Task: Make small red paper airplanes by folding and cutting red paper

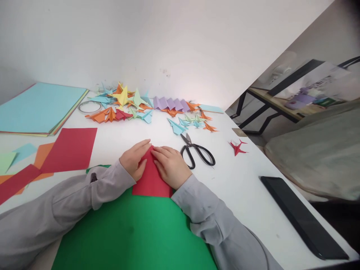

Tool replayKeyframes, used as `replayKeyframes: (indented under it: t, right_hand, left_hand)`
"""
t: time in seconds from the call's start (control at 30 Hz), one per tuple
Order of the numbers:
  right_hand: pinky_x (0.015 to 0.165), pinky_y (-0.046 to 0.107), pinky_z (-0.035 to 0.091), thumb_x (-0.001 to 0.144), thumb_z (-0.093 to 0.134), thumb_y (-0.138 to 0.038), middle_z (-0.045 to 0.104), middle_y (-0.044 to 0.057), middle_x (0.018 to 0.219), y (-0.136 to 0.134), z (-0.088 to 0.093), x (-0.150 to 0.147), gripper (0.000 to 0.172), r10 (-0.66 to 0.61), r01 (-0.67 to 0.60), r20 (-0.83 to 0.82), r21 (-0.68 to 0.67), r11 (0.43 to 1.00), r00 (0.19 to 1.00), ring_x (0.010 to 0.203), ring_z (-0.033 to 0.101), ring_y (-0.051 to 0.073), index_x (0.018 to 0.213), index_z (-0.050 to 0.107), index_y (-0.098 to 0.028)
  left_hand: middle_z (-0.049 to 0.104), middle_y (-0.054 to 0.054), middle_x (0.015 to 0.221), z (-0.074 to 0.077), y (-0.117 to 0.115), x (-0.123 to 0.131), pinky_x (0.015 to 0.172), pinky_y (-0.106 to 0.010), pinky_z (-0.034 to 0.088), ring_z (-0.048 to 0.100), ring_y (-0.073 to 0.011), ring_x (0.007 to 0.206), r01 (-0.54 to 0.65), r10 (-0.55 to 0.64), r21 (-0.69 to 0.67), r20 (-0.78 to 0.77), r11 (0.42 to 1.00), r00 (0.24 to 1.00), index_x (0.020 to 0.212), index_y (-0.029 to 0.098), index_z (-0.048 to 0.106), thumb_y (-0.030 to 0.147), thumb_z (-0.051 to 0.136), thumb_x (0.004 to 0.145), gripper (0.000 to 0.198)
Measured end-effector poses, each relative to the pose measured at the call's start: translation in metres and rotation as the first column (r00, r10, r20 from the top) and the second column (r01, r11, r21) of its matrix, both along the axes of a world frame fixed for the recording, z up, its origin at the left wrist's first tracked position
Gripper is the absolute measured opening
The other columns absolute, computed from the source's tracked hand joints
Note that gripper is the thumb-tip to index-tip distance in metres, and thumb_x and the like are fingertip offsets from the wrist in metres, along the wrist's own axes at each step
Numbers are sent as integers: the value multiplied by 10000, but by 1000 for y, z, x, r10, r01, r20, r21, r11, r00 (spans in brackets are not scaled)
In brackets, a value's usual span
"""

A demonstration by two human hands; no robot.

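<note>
A red sheet of paper (153, 183) lies on a large green sheet (132, 232), its far end folded in toward a point. My left hand (135, 159) rests along its left edge, thumb and fingers closed on the paper near the tip. From the other side, my right hand (171, 165) presses the right edge, its fingertips meeting the folded tip. The far corner is partly hidden under my fingers. Just beyond my right hand, black-handled scissors (194, 150) lie with their blades slightly apart.
Folded paper planes (123, 96) and a purple pleated strip (171, 104) line the wall. At left lie a blue-topped paper stack (42, 105), a wire coil (89, 107) and a red sheet (70, 150). At right are a small red paper plane (237, 148) and a long black device (303, 215).
</note>
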State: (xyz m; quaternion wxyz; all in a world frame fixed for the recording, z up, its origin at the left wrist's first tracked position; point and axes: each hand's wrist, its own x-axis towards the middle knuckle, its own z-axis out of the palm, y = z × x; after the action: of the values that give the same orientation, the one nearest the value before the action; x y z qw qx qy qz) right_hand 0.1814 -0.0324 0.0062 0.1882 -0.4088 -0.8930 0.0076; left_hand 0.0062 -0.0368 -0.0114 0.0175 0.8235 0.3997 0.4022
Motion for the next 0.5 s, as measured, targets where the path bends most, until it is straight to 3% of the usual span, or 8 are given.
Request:
replayKeyframes:
  t: [0.17,0.37,0.5]
  right_hand:
    - [907,438,387,856,417,-213,594,111,1171,0,2,0,315,1,-1,0,-2,1000,1000,1078,498,257,1114,574,-126]
    - [912,446,381,853,419,-221,591,101,1180,1,1,1,302,-5,5,-22,-1,1000,1000,1093,485,258,1083,597,-142]
    - [914,446,383,828,464,-255,600,93,1166,5,-1,6,303,-5,3,-82,-20,1000,997,1090,487,265,1076,605,-151]
  left_hand:
    - [657,-126,1025,6,0,-1,815,-325,532,621,-199,946,-34,36,25,-67,999,997,1075,102,552,143,453,740,352]
    - [683,-99,916,8,0,2,778,-350,532,615,-206,867,141,-113,184,-158,973,981,935,116,604,107,448,748,243]
    - [676,-98,921,6,2,1,766,-369,525,594,-212,866,143,-94,204,-232,968,968,898,124,622,113,470,748,213]
